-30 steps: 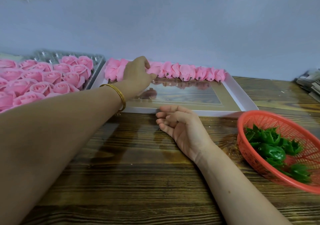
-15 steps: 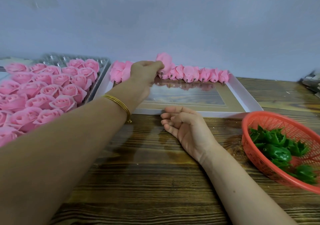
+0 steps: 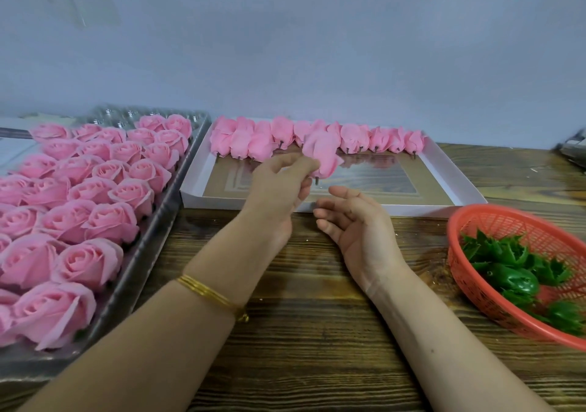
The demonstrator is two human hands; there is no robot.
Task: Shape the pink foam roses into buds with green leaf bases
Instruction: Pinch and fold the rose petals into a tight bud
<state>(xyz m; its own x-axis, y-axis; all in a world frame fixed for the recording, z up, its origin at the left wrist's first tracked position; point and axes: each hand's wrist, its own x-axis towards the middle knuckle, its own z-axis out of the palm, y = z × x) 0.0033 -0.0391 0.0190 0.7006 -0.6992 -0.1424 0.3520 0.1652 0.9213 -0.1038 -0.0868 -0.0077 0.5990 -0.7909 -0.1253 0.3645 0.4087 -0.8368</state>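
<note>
My left hand (image 3: 280,183) pinches a pink foam rose bud (image 3: 322,154) by its base, holding it above the white box lid (image 3: 444,170). A short dark stub sticks out under the bud. My right hand (image 3: 355,224) lies palm up and relaxed on the wooden table, just below and to the right of the bud, not touching it. A row of shaped pink buds (image 3: 317,135) lines the far wall of the lid. Open pink roses (image 3: 95,189) fill the clear plastic tray (image 3: 152,237) on the left. Green leaf bases (image 3: 513,269) lie in the red basket (image 3: 469,221) on the right.
The wooden table (image 3: 317,332) stretches in front of the lid. A grey wall rises behind everything. Something dark and shiny (image 3: 574,151) sits at the far right edge.
My left hand has lifted one bud out of the row and drawn it back toward me, over the lid. My right hand has raised its fingers slightly.
</note>
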